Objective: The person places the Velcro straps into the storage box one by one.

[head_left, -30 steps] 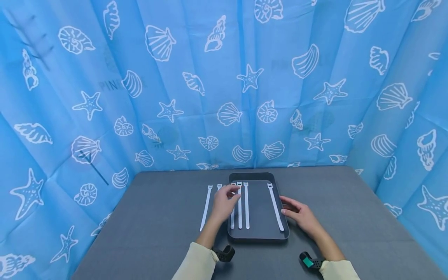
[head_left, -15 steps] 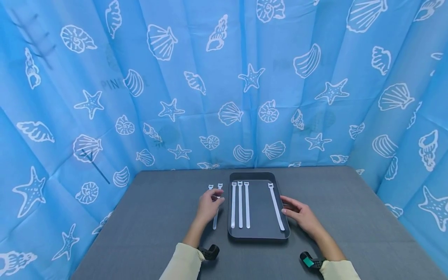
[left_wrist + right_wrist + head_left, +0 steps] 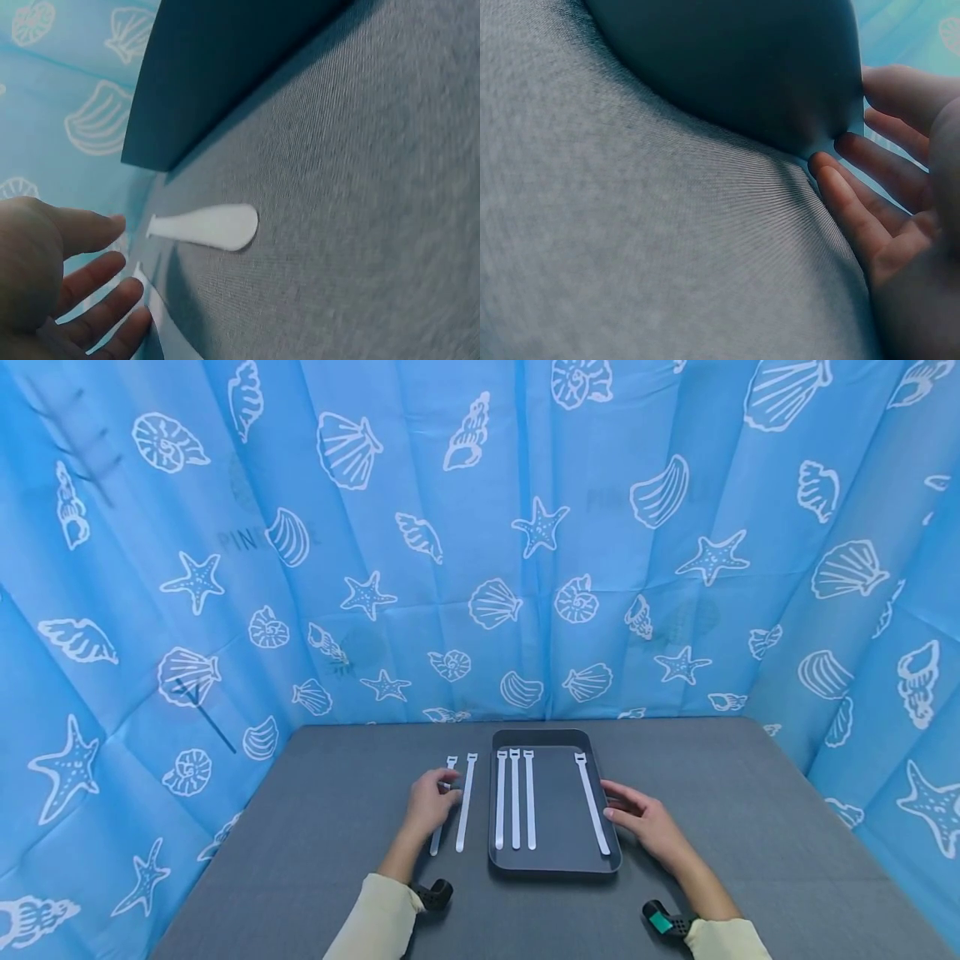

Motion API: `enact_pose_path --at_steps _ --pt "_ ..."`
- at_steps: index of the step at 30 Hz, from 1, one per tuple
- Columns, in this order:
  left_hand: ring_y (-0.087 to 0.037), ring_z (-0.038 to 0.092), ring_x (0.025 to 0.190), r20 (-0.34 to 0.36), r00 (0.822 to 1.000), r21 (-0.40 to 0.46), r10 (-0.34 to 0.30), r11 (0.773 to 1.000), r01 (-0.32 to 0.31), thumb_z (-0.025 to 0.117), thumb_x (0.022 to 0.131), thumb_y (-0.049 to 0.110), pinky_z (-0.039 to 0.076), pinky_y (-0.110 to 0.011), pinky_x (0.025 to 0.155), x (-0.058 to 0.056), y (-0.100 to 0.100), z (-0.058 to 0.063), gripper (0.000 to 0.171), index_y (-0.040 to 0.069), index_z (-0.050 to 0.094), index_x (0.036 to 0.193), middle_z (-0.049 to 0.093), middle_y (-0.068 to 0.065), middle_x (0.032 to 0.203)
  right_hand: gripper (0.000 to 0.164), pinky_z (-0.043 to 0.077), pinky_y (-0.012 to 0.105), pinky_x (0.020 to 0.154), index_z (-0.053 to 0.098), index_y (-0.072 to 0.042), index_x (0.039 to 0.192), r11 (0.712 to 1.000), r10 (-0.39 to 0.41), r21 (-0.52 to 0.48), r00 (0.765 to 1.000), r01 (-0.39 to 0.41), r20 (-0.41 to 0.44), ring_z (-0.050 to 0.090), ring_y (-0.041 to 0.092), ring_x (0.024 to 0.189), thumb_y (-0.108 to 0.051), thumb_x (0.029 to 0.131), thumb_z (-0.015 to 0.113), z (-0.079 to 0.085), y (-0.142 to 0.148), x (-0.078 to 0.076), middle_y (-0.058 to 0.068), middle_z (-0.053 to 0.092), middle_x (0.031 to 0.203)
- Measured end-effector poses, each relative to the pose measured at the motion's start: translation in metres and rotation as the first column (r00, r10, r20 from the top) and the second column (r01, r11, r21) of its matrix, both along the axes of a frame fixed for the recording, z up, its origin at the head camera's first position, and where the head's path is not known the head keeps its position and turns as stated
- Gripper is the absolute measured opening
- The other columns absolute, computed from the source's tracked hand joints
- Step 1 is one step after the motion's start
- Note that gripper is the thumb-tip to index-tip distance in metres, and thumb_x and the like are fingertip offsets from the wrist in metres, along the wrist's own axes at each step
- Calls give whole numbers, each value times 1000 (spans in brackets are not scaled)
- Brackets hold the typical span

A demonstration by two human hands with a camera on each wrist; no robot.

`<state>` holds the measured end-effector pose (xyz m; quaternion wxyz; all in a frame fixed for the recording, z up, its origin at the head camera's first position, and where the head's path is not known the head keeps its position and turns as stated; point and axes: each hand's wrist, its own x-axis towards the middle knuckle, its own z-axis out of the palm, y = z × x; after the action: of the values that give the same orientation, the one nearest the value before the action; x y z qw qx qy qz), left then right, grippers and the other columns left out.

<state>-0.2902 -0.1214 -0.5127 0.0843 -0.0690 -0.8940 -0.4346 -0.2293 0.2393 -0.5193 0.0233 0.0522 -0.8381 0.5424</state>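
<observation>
The grey surface is being backed by a blue shell-printed curtain. One dark tray and six white straps are being counted: four inside, two lying left of it. The outer strap is being partly covered by the left fingers, parted, contact uncertain. The tray's right wall is being touched by the right fingers, loosely spread.

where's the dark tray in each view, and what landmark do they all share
Head: the dark tray sits low, just right of centre
Left wrist: part of its wall shows at the top, left of centre
Right wrist: its wall fills the top centre, beside the right hand
Shared landmark: the gray table surface
</observation>
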Motion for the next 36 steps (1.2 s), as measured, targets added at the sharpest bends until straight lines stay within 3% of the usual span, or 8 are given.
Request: enact_pose_path --at_steps 10,16,27,36 --pt "-17 56 78 -19 998 -97 66 993 -67 76 76 -4 49 -34 68 -3 -4 -3 32 6 71 106 62 -7 94 53 43 53 100 48 -4 142 1000 4 -7 1000 -4 0 50 39 124 -21 95 65 0 2 0 22 48 142" --pt "-18 59 80 -20 992 -95 122 988 -123 77 75 -4 51 -37 70 -3 -3 -3 30 5 70 103 63 -6 91 53 44 52 99 48 -2 141 1000 12 -1 1000 -12 -19 51 39 123 -22 95 65 0 2 1 22 48 141" --pt "-17 58 65 -3 966 -100 258 961 -257 79 73 -1 49 -36 61 -6 0 -1 28 3 70 99 62 -1 71 55 45 50 99 48 -2 142 1000 15 7 1000 -15 -16 51 38 123 -24 94 65 0 1 1 22 48 142" --pt "-20 60 69 39 961 -110 275 957 -270 77 78 3 50 -37 62 -6 -1 -1 28 8 70 104 67 -5 81 53 43 53 99 49 -3 141 1000 11 -9 1000 -11 -9 52 39 122 -21 94 65 -3 2 -1 21 49 141"
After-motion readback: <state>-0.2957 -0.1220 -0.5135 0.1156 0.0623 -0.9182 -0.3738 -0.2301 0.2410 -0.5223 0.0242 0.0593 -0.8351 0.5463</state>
